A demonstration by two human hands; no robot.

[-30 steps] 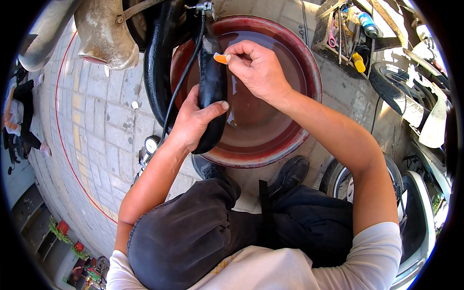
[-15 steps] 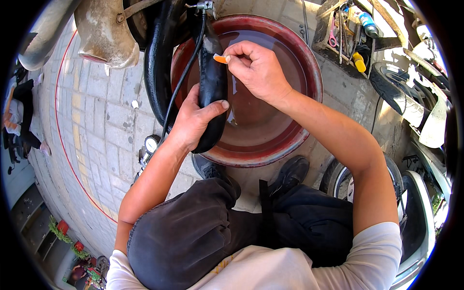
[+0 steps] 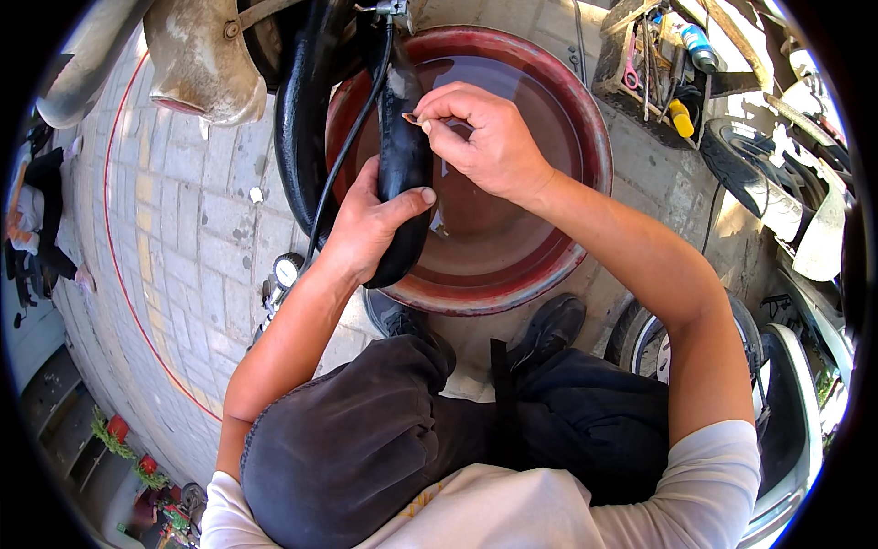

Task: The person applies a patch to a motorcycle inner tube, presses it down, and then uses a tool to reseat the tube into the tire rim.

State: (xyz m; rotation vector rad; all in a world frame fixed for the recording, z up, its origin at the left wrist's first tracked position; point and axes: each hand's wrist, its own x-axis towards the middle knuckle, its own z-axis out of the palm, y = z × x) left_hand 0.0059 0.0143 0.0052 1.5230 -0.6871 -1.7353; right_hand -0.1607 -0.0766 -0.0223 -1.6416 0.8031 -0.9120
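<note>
While its nine-to-eleven o'clock side is hidden behind black rubber, a round red basin (image 3: 485, 301) of murky water, the largest item about the hands, lies at twelve o'clock; a black tyre (image 3: 297, 137) stands at eleven o'clock, cut off by the upper edge; on its three o'clock side, a black inner tube (image 3: 400, 156) overhangs the basin, its upper end lost in shadow; a black hose (image 3: 380, 79) runs down the tube's nine o'clock side, its lower part passing behind the left forearm.

The left hand (image 3: 370, 220) is clasped on the lower part of the tube, thumb across the upper face, the other fingers mostly hidden; the right hand (image 3: 480, 137) lies at the tube's two o'clock side, thumb and forefinger pinched together on a small thin piece (image 3: 411, 118), whose outline is hard to make out; a round gauge (image 3: 287, 268) sits at nine o'clock.

The tube's long axis runs nearly twelve to six, its rounded end toward six; the piece projects from the fingertips toward ten o'clock, overlapping the tube in view, though contact cannot be told.
</note>
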